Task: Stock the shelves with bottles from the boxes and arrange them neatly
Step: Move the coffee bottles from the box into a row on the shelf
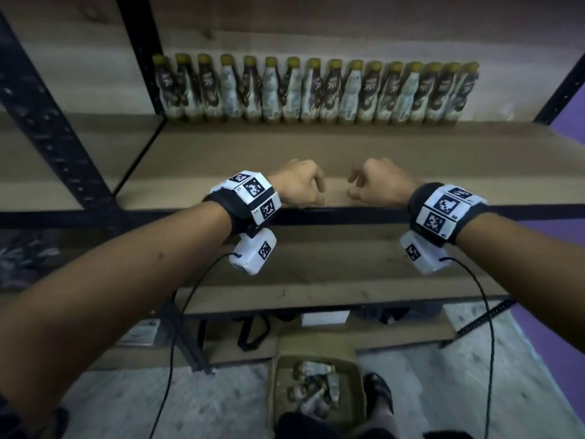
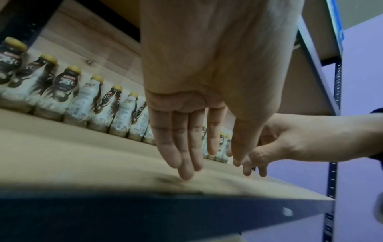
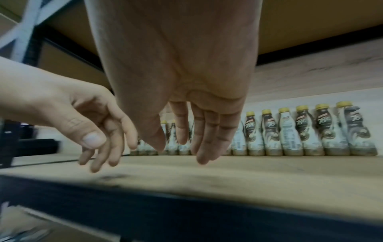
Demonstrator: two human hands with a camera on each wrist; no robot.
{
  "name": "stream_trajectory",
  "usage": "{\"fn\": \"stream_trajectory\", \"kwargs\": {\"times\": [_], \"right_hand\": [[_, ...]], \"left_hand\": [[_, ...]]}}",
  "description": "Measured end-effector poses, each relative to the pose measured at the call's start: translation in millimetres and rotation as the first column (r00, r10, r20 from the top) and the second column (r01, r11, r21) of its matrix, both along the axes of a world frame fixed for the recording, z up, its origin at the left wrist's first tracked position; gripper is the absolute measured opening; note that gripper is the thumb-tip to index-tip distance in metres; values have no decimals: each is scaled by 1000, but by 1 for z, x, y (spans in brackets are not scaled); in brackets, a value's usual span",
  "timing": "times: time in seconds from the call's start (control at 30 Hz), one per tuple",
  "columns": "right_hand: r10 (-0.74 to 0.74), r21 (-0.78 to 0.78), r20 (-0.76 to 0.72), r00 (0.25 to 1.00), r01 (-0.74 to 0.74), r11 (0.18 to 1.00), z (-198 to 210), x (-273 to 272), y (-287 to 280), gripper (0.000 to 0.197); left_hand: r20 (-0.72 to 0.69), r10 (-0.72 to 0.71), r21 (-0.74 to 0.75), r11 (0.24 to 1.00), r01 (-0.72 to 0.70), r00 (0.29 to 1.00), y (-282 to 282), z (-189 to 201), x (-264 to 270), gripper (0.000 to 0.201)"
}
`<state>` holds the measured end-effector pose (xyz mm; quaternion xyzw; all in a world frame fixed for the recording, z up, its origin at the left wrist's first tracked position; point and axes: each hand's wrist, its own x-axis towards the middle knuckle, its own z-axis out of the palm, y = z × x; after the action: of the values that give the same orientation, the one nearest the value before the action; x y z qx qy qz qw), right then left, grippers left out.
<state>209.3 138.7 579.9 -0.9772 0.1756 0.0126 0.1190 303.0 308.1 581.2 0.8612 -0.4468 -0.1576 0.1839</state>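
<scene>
1. Hanging over the front edge of the shelf (image 1: 316, 147), the left hand (image 1: 297, 182) holds nothing; its fingers (image 2: 182, 147) point down, loosely relaxed and slightly parted.
2. The right hand (image 1: 376, 182) hovers just beside it toward 3 o'clock, also with nothing in it, its fingers (image 3: 207, 134) drooping loose above the board.
3. The two hands sit near each other but apart, with a small gap of bare shelf between them.
4. A row of bottles (image 1: 316, 90) stands upright at 12 o'clock from the hands, along the back of the shelf against the wooden back panel (image 1: 348, 33).
5. The bottles have yellow caps and brown-and-white labels, and stand side by side, touching or nearly touching; they are well apart from both hands.
6. A cardboard box (image 1: 316, 391) sits on the floor at 6 o'clock, below the shelves, with more bottles lying loose inside.
7. Just beside the box toward 3 o'clock, a foot in a dark sandal (image 1: 380, 394) stands on the speckled floor (image 1: 205, 403).
8. Each wrist carries a band with black-and-white marker squares (image 1: 253, 198), and a dark cable (image 1: 177, 327) trails down from each.
9. A dark metal post (image 1: 53, 134) of the rack rises at 10 o'clock, and a purple wall (image 1: 566, 217) shows at 3 o'clock.
</scene>
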Motion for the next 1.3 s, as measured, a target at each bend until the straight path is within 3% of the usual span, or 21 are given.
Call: {"fn": "stream_trajectory", "kwargs": {"times": [0.1,0.3,0.43,0.53,0.73,0.83,0.87,0.9,0.97,1.07,1.2,1.27,1.3], "right_hand": [[52,52,-5,999,-52,997,-16,-23,23,8],[91,247,-170,981,-47,968,-94,-66,38,10],[113,404,-332,936,34,914,-167,-97,30,15],[142,408,-433,890,53,912,-221,-121,18,16],[180,505,-483,857,104,857,-315,-175,-11,23],[200,580,-510,836,163,798,-349,-204,-24,13],[204,586,-516,832,170,792,-360,-212,-27,11],[200,592,-521,830,182,785,-370,-221,-31,11],[197,602,-529,826,201,773,-391,-234,-36,18],[145,595,-543,827,258,761,-426,-250,-44,31],[67,583,-570,819,345,735,-486,-266,-44,24],[78,568,-588,805,342,749,-521,-273,-39,23],[81,560,-594,801,339,756,-539,-277,-37,22]], "left_hand": [[-116,-46,6,999,47,992,21,-23,-24,16],[-241,-51,140,986,87,969,43,-111,-58,20],[-356,53,269,962,48,933,51,-186,-86,20],[-440,115,351,935,53,891,52,-238,-110,17],[-480,352,482,871,-94,804,44,-317,-166,22],[-493,487,509,833,-216,721,31,-349,-200,0],[-494,525,529,814,-239,693,25,-362,-210,13],[-506,535,526,813,-249,676,21,-376,-221,19],[-510,559,544,798,-258,654,12,-397,-237,5],[-549,538,532,815,-229,640,2,-435,-251,19],[-491,460,504,843,-190,740,7,-499,-263,17],[-518,537,546,807,-226,666,12,-531,-269,15],[-515,538,559,801,-215,667,16,-547,-271,19]]}}
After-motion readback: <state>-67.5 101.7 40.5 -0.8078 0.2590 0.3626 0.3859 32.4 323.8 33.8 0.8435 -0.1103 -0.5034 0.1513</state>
